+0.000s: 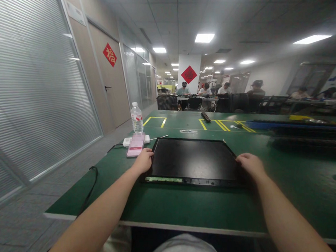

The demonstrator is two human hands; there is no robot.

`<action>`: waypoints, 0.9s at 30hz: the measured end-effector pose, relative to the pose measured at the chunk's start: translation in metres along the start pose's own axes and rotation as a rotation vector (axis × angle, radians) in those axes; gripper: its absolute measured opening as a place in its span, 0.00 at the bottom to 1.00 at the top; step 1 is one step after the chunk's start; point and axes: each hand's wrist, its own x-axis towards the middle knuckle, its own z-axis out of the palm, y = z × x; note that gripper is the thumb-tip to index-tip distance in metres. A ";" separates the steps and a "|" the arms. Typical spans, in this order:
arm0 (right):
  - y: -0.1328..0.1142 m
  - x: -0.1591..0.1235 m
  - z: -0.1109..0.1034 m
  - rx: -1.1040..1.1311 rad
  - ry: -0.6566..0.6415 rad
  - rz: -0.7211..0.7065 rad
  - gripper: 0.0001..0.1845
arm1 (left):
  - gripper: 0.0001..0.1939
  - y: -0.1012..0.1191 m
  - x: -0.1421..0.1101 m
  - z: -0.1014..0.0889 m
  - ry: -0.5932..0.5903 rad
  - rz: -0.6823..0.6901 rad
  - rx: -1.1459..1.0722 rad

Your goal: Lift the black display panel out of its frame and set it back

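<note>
Flat black panel (191, 157) gripped at both short edges, left hand (144, 160) and right hand (249, 164) equally near. Panel's long axis laid crosswise between them.

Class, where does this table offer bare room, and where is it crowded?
Bare tabletop lies between the dark panel and the near edge, and right of the right hand. Beyond the left hand, phone, white block and bottle crowd together.

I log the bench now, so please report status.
Both hands gripping black panel, opposite side edges. Phone and bottle close beyond left hand.
</note>
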 end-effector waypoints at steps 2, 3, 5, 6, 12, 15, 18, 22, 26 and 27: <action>0.000 0.000 -0.001 -0.001 -0.001 0.006 0.08 | 0.21 0.000 0.000 0.000 0.009 -0.004 -0.007; 0.000 0.000 -0.001 -0.003 -0.003 0.008 0.08 | 0.21 0.000 0.000 0.001 0.012 -0.004 -0.006; 0.000 0.000 -0.001 -0.002 -0.009 0.013 0.08 | 0.21 0.000 0.000 0.001 0.004 -0.002 0.008; 0.000 0.000 -0.001 -0.001 -0.013 0.017 0.09 | 0.21 0.000 0.000 0.001 -0.003 0.000 0.017; -0.001 -0.001 -0.001 -0.013 -0.005 0.009 0.09 | 0.22 -0.003 0.001 0.004 0.003 0.020 0.028; -0.002 -0.001 -0.001 -0.019 -0.005 0.008 0.08 | 0.22 -0.004 0.001 0.004 0.002 0.033 0.024; -0.001 0.001 -0.001 -0.031 -0.012 -0.006 0.09 | 0.21 -0.001 0.000 0.004 0.005 0.024 0.021; 0.002 0.003 0.000 -0.029 -0.018 -0.026 0.09 | 0.21 0.003 -0.002 0.002 -0.012 0.007 0.028; 0.002 0.004 0.000 -0.034 -0.011 -0.009 0.09 | 0.22 0.004 -0.003 0.002 0.004 0.002 -0.019; 0.002 0.004 0.000 -0.032 -0.012 -0.006 0.09 | 0.22 0.004 -0.003 0.002 0.012 -0.003 -0.030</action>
